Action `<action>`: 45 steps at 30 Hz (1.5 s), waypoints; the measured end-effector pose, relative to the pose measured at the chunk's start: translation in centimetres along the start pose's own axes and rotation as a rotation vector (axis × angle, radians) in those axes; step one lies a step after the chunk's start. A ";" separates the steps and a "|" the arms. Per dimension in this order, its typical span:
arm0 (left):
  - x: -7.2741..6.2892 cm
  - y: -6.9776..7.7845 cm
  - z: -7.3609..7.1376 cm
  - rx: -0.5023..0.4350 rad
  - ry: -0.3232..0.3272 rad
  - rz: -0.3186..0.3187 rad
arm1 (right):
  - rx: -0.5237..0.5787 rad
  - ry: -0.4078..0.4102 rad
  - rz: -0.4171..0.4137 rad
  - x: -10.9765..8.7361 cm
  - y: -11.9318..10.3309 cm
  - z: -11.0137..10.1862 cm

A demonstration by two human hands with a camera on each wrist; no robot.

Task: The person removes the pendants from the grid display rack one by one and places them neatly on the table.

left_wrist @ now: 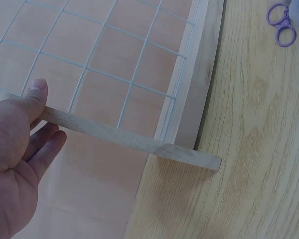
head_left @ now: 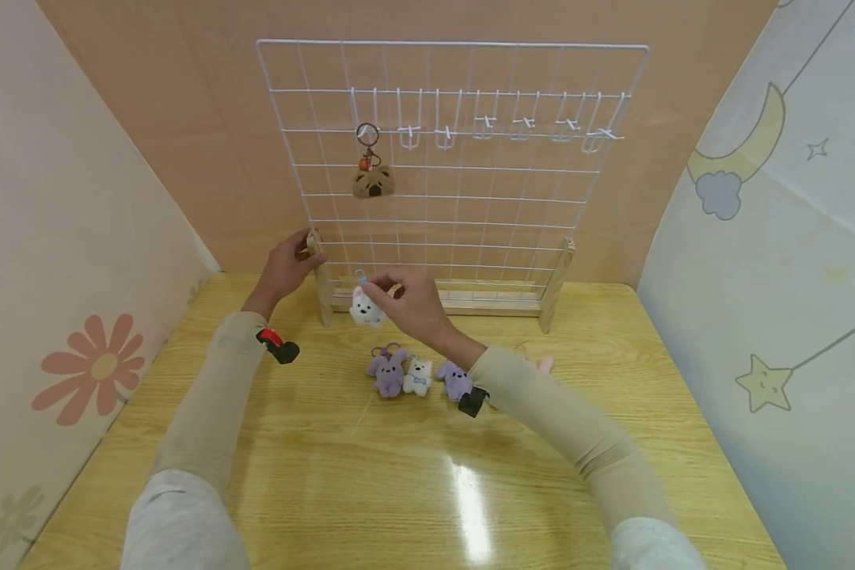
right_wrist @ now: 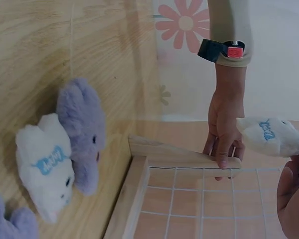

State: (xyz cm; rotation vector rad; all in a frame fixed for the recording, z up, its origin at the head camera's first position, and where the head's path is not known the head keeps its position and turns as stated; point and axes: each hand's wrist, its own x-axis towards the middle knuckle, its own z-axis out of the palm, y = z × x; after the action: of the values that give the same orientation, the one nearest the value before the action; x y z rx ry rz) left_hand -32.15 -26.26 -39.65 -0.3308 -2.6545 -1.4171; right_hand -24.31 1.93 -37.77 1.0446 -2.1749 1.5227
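Note:
Around the top of the rack's left wooden post, my left hand has its thumb on one side and fingers on the other; the left wrist view shows this grip on the wooden post up close. My right hand pinches a white plush keychain near its top, off the table in front of the rack's lower left. A blue clasp sticks up above those fingers. In the right wrist view, the white plush shows blue lettering and hangs beside the left hand.
A brown bear keychain hangs from the leftmost hook of the white wire grid. Several bare hooks line up to its right. On the table lie purple plush keychains, a white plush and a pink one partly behind the right sleeve.

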 end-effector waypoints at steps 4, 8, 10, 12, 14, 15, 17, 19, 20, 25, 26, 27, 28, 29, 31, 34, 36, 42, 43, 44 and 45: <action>0.0 0.0 0.0 0.001 0.000 -0.001 | -0.002 -0.022 0.057 -0.7 0.3 0.7; 0.0 0.1 0.0 0.002 0.005 0.000 | -0.006 -0.051 0.107 -1.4 0.7 1.5; 0.1 0.1 0.0 -0.002 0.007 0.002 | -0.005 -0.065 0.119 -1.8 0.8 1.8; 0.1 0.0 0.0 -0.006 0.008 0.002 | -0.004 -0.079 0.126 -2.1 1.1 2.2; 0.1 0.0 0.0 -0.008 0.008 0.003 | 0.002 -0.092 0.134 -2.4 1.4 2.5; 0.0 0.0 0.0 -0.011 0.009 0.003 | 0.006 -0.098 0.136 -2.6 1.5 2.7; 0.0 0.0 0.0 -0.011 0.009 0.003 | 0.007 -0.109 0.146 -2.8 1.8 3.0; 0.0 -0.1 0.0 -0.012 0.009 0.003 | 0.012 -0.122 0.159 -3.0 2.0 3.3; 0.0 -0.1 -0.1 -0.012 0.009 0.003 | 0.013 -0.127 0.162 -3.1 2.1 3.4; 0.0 -0.1 -0.1 -0.006 0.010 -0.001 | 0.010 -0.151 0.161 -3.6 2.7 4.0; 0.0 -0.1 -0.1 -0.004 0.010 -0.002 | 0.010 -0.155 0.156 -3.6 2.8 4.1; 0.0 -0.1 0.0 -0.003 0.011 -0.001 | 0.010 -0.161 0.155 -3.7 2.9 4.2; 0.0 -0.2 0.0 -0.002 0.012 0.000 | 0.003 -0.168 0.152 -3.8 3.0 4.4; 0.1 -0.2 0.0 -0.002 0.012 0.000 | 0.000 -0.175 0.152 -3.9 3.2 4.5; 0.1 -0.3 0.0 0.000 0.010 -0.001 | -0.013 -0.191 0.156 -4.2 3.4 4.7; 0.1 -0.4 0.0 0.003 0.003 -0.004 | -0.027 -0.214 0.172 -4.5 3.7 5.1; 0.1 -0.4 0.0 0.006 -0.001 -0.006 | -0.031 -0.228 0.187 -4.7 3.9 5.3; 0.1 -0.6 0.1 0.008 0.003 -0.011 | -0.042 -0.268 0.228 -5.2 4.5 5.8; 0.1 -0.6 0.1 0.007 0.003 -0.012 | -0.045 -0.273 0.229 -5.3 4.6 5.9; 0.2 -0.6 0.1 0.006 0.002 -0.010 | -0.045 -0.278 0.231 -5.3 4.7 6.0; 0.2 -0.6 0.1 0.000 0.003 -0.007 | -0.044 -0.281 0.232 -5.4 4.8 6.0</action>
State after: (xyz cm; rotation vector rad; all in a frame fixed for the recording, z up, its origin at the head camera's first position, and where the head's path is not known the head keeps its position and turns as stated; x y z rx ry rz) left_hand -32.44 -26.48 -40.12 -0.3197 -2.6558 -1.4178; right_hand -22.89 -0.53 -46.72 1.0796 -2.5890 1.4894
